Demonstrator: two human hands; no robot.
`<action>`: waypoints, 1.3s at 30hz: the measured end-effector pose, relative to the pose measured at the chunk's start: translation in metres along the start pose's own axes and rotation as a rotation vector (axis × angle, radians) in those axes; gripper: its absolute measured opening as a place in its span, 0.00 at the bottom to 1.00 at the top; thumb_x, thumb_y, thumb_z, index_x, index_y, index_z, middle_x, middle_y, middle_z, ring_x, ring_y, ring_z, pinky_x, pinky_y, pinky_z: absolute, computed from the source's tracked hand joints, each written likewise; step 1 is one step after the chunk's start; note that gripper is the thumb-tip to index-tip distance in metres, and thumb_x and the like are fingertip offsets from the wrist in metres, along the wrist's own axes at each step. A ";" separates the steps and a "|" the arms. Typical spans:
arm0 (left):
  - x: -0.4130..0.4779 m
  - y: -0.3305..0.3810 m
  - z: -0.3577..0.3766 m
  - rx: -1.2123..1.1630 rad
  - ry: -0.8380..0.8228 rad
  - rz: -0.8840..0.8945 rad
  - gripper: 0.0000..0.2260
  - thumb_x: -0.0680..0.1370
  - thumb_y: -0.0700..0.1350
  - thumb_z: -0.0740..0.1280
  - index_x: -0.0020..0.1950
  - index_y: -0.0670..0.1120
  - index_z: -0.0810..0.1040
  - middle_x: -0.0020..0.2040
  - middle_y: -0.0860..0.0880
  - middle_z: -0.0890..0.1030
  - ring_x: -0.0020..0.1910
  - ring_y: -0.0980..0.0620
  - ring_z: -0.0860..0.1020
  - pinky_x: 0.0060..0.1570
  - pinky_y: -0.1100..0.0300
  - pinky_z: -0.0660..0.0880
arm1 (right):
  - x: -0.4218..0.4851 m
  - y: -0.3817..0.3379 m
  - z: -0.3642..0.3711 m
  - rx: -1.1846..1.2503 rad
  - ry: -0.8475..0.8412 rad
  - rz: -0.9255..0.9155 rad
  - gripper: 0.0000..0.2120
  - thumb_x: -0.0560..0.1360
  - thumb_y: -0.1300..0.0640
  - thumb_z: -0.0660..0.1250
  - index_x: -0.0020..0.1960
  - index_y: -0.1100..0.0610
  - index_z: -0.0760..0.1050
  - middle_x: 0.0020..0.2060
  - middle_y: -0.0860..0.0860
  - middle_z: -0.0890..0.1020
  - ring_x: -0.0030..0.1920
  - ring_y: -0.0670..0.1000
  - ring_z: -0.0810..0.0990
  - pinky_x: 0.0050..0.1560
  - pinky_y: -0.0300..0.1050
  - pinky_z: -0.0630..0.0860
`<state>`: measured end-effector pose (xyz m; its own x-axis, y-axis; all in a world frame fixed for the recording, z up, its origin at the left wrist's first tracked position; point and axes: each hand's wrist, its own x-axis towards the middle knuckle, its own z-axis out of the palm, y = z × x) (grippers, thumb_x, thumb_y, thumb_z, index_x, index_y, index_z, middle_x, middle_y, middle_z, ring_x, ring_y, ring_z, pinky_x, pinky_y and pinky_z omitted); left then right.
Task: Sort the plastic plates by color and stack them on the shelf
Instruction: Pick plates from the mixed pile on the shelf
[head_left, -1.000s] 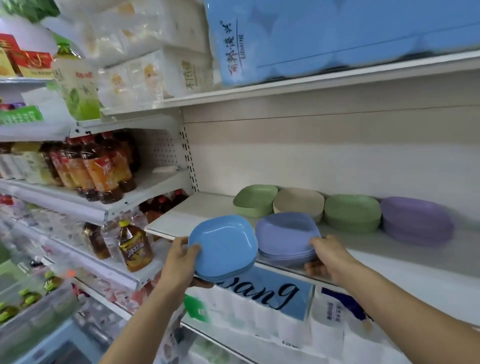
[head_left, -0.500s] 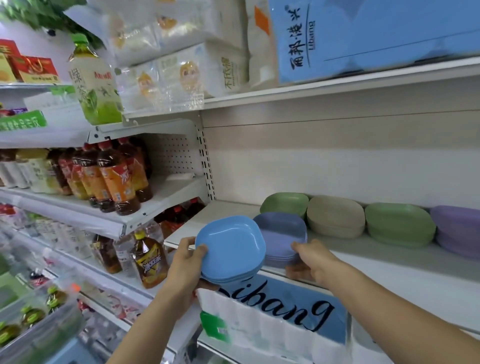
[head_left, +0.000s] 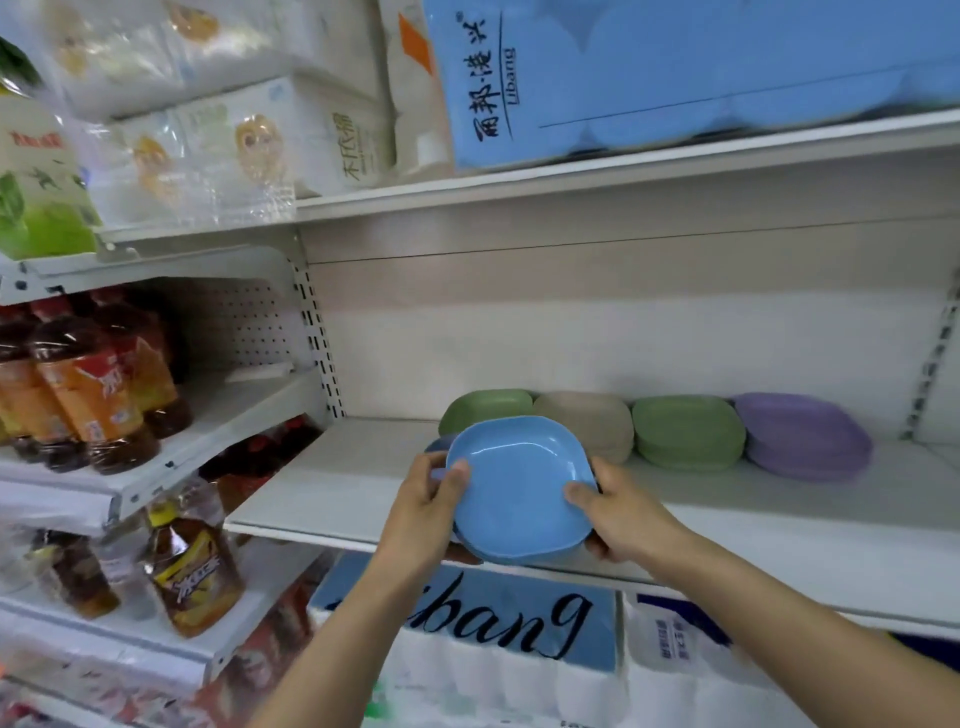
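Head view, largest first: the white shelf (head_left: 779, 525) carries a back row of sorted plates, the purple stack (head_left: 802, 436) at the right, then the green stack (head_left: 688, 434), the beige stack (head_left: 587, 421) and a second green pile (head_left: 483, 410) at the left. In front of them, the light blue plates (head_left: 519, 493) have moved from left of the shelf's front edge to above it. They now cover the periwinkle stack (head_left: 435, 446), of which only a sliver shows. The left hand (head_left: 423, 499) grips their left rim. The right hand (head_left: 623, 514), which rested on the periwinkle stack a second ago, now clamps their right rim, thumb inside. Both hands on the load suggests a set-down is near, but periwinkle and light blue look like different colours, so the plates likely need their own spot.
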<state>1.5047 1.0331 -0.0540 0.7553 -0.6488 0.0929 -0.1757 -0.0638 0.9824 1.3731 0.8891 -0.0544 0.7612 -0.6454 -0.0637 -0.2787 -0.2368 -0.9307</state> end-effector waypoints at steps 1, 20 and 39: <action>0.003 -0.001 0.006 0.055 -0.016 0.043 0.11 0.82 0.53 0.56 0.59 0.51 0.73 0.51 0.49 0.79 0.46 0.49 0.82 0.37 0.51 0.81 | 0.000 0.004 -0.008 0.012 0.033 0.026 0.06 0.81 0.58 0.54 0.54 0.52 0.69 0.34 0.52 0.72 0.26 0.48 0.68 0.21 0.36 0.64; 0.042 -0.068 0.015 0.956 -0.074 0.518 0.09 0.76 0.50 0.65 0.49 0.48 0.83 0.46 0.51 0.82 0.44 0.48 0.78 0.47 0.52 0.74 | 0.034 0.057 -0.042 -0.357 0.239 0.288 0.09 0.75 0.61 0.53 0.48 0.58 0.71 0.32 0.56 0.78 0.29 0.55 0.76 0.29 0.42 0.73; 0.003 -0.026 0.064 1.025 0.088 0.678 0.24 0.76 0.63 0.57 0.64 0.50 0.75 0.56 0.51 0.79 0.60 0.45 0.75 0.61 0.41 0.72 | -0.046 0.071 -0.091 -0.787 0.536 -0.326 0.21 0.79 0.44 0.56 0.69 0.51 0.64 0.66 0.48 0.67 0.60 0.50 0.73 0.50 0.44 0.72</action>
<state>1.4705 0.9842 -0.0902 0.3515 -0.7316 0.5841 -0.9330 -0.3256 0.1536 1.2650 0.8364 -0.0849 0.5589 -0.6595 0.5027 -0.5588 -0.7474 -0.3593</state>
